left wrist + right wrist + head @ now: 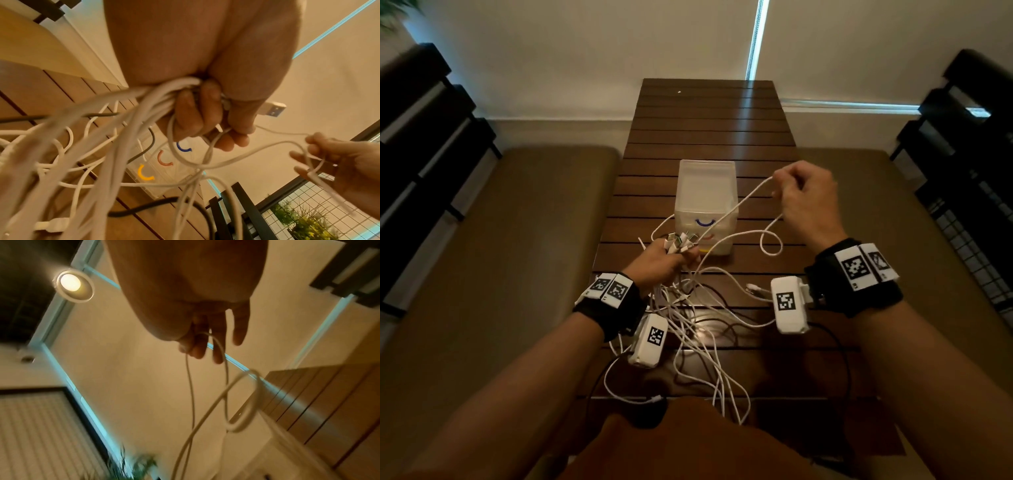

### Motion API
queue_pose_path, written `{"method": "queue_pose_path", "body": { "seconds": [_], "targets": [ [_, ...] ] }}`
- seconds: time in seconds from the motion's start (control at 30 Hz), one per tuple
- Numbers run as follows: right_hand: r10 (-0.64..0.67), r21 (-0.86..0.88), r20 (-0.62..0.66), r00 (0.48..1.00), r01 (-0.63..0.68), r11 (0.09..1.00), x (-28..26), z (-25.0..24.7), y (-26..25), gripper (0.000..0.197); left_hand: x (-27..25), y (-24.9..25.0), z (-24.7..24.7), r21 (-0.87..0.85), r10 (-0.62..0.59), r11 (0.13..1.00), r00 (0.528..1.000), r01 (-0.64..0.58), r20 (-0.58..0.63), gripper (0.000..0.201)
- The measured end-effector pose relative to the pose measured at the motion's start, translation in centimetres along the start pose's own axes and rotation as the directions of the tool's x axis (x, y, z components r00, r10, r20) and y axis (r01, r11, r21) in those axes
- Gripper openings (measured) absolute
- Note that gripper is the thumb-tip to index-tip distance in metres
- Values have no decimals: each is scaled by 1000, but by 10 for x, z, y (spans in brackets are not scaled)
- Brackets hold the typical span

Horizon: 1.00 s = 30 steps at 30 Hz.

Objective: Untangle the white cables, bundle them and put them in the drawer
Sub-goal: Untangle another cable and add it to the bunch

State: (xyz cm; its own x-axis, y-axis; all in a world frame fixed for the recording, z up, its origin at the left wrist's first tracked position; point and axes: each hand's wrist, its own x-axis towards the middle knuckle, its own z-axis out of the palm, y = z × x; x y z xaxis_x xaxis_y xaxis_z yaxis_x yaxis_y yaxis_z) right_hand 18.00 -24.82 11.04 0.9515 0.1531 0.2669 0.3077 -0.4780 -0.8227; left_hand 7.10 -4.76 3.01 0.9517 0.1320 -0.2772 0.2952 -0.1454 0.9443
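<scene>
Several white cables [698, 329] lie tangled on the slatted wooden table [709, 130] in front of me. My left hand [664, 260] grips a bunch of their plug ends [681, 241], fingers [197, 113] curled round the bundle [131, 116]. My right hand [804, 198] is raised to the right and pinches a loop of one white cable [750, 195] [205, 402], drawn out from the left hand. A small translucent drawer unit [707, 205] with blue, red and yellow handles [164, 159] stands just beyond the left hand, its drawers closed.
Black leads [835, 349] run across the near table among the white ones. Padded benches [500, 240] flank the table on both sides, with dark shelving [431, 137] at the outer edges. A wall and blind [688, 41] close the far end.
</scene>
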Motion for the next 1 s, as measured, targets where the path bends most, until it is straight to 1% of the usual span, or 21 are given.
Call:
{"method": "queue_pose_path", "body": {
  "seconds": [0.07, 0.1, 0.17, 0.23, 0.27, 0.3, 0.37, 0.43, 0.47, 0.5, 0.53, 0.57, 0.63, 0.7, 0.73, 0.77, 0.83, 0.87, 0.9, 0.93, 1.0],
  "targets": [
    [-28, -206, 47, 998, 37, 978, -7, 5, 6, 26, 3, 1, 0, 21, 27, 999, 999, -27, -17, 19],
    [-106, -290, 115, 988, 135, 948, -12, 10, 8, 39, 4, 3, 2, 32, 42, 999, 999, -41, -8, 17],
    [-185, -366, 380, 906, 331, 870, -25, 24, 4, 50, 6, 6, 5, 58, 71, 996, 997, -73, 34, 12],
    [-79, -386, 627, 775, 397, 833, -38, 40, 3, 35, 7, 8, 8, 58, 87, 994, 994, -92, 69, 8],
    [-31, -368, 679, 733, 376, 851, -43, 45, 5, 25, 7, 9, 8, 52, 89, 994, 993, -93, 74, 6],
    [-15, -330, 684, 729, 328, 885, -45, 47, 7, 18, 7, 8, 6, 41, 85, 995, 993, -88, 80, 6],
    [-60, -270, 591, 804, 267, 925, -41, 45, 11, 19, 6, 4, 2, 17, 57, 998, 995, -58, 86, 9],
    [-146, -148, 331, 932, 204, 968, -27, 36, 12, 17, 5, -2, -2, 48, 41, 998, 996, -45, 78, 18],
    [-156, -42, 169, 973, 165, 985, -19, 29, 11, 16, 4, -6, -2, 81, 41, 996, 997, -47, 72, 21],
    [-136, 42, 42, 990, 134, 990, -12, 21, 10, 16, 4, -9, -3, 102, 40, 994, 998, -46, 58, 23],
    [-113, 61, -22, 993, 114, 992, -8, 16, 9, 15, 2, -9, -3, 101, 33, 994, 999, -36, 38, 24],
    [-104, 9, -34, 994, 104, 995, -7, 13, 8, 16, 2, -9, -3, 87, 21, 996, 999, -23, 26, 24],
    [-133, -288, 34, 991, 137, 948, -15, 15, 6, 37, 5, -8, -2, 85, 13, 996, 999, -16, 36, 19],
    [-187, -526, 216, 958, 276, 804, -32, 23, 0, 66, 9, -6, 1, 112, 49, 992, 995, -59, 86, 9],
    [-195, -571, 346, 918, 371, 732, -42, 29, -4, 72, 9, -3, 4, 113, 72, 990, 991, -85, 115, 8],
    [-173, -570, 472, 864, 450, 687, -50, 37, -4, 68, 10, -2, 6, 114, 81, 989, 988, -96, 131, 12],
    [-103, -523, 609, 787, 496, 693, -59, 44, 3, 39, 11, -1, 7, 111, 87, 988, 986, -104, 144, 13],
    [-82, -491, 608, 789, 455, 743, -59, 43, 7, 30, 11, -3, 6, 117, 74, 989, 987, -91, 142, 13],
    [-80, -452, 560, 824, 385, 805, -58, 40, 11, 26, 11, -4, 6, 121, 51, 990, 990, -67, 132, 13],
    [-111, -403, 465, 878, 321, 857, -54, 35, 15, 24, 12, -7, 4, 129, 30, 991, 993, -45, 111, 14],
    [-150, -251, 169, 974, 189, 949, -39, 18, 18, 23, 13, -16, 2, 159, -3, 987, 996, -12, 89, 16]
  ]
}}
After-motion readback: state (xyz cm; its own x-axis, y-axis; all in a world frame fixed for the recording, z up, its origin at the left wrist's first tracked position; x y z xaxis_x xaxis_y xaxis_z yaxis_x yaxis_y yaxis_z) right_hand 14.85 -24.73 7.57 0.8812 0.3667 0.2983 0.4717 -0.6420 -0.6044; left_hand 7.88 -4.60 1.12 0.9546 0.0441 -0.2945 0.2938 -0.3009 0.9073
